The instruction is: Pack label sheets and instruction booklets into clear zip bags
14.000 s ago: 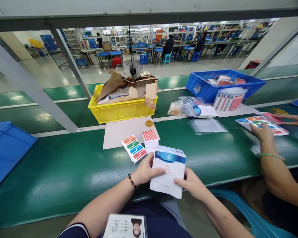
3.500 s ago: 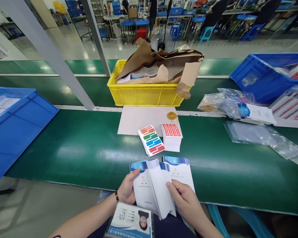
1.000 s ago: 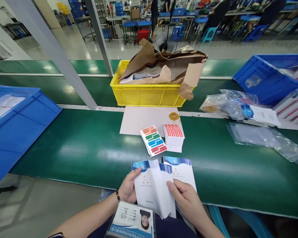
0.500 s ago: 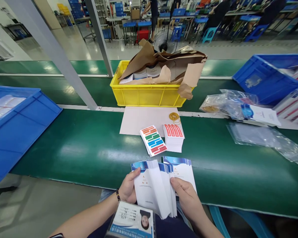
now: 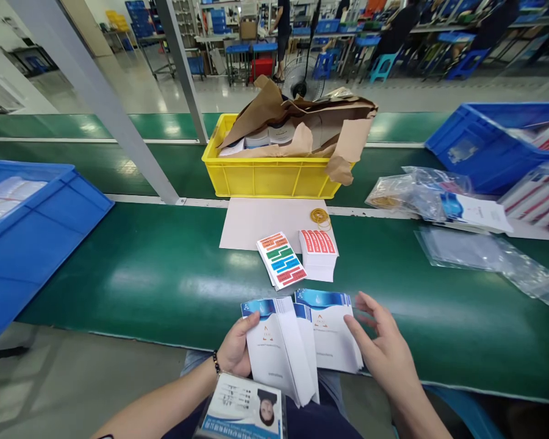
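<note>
My left hand (image 5: pixel 238 346) grips a fanned bundle of white booklets (image 5: pixel 274 356) with blue tops, held over the table's front edge. Beside it, a second pile of the same booklets (image 5: pixel 332 335) lies on the green table. My right hand (image 5: pixel 379 338) is at that pile's right side, thumb and fingers apart, with nothing between them; whether the thumb touches the pile I cannot tell. Farther back are a stack of cards with coloured labels (image 5: pixel 281 261) and a thicker stack of red-printed cards (image 5: pixel 319 256).
Yellow rubber bands (image 5: pixel 320 216) lie on a white sheet (image 5: pixel 251 225). Behind stands a yellow crate (image 5: pixel 274 178) holding brown paper and booklets. Blue crates stand left (image 5: pixel 41 225) and right (image 5: pixel 480 146). Clear plastic bags (image 5: pixel 462 247) lie on the right. A grey post (image 5: pixel 105 110) rises left.
My right hand has let go of the fanned booklets and moved right, to the outer side of the pile on the table. My left hand keeps its grip.
</note>
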`<state>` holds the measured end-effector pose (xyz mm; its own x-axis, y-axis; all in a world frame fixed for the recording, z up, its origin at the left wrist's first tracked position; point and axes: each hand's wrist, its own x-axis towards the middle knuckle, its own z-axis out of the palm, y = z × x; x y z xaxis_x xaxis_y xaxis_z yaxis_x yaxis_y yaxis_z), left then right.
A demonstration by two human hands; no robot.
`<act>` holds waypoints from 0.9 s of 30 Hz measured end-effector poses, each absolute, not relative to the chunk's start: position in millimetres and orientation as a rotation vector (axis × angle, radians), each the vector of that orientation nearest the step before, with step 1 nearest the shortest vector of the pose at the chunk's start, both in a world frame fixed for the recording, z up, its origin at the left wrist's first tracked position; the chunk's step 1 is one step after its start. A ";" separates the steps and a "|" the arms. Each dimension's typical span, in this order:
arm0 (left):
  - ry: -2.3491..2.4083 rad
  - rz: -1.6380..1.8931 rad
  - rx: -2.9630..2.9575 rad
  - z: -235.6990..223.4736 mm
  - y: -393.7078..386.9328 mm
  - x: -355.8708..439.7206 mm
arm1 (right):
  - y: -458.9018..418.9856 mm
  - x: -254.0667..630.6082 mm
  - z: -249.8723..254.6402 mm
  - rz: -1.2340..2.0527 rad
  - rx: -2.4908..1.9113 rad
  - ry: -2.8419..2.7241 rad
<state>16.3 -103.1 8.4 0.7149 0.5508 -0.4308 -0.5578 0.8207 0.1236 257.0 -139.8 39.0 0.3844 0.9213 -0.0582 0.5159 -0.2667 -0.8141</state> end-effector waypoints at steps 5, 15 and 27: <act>0.572 0.662 -0.011 5.5 -103.8 18.9 | -141.6 227.9 52.1 1.227 -1.594 -1.505; 0.640 0.632 -0.020 5.4 -102.0 16.8 | -142.2 196.9 51.3 1.380 -1.555 -1.417; 0.608 0.617 -0.036 4.5 -101.5 15.4 | -137.7 197.9 44.6 1.390 -1.638 -1.381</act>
<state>15.4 -101.5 4.5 0.6480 0.5323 -0.5448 -0.5530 0.8206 0.1441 197.9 -137.7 44.6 -0.0785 0.9372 -0.3400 0.3335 -0.2967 -0.8949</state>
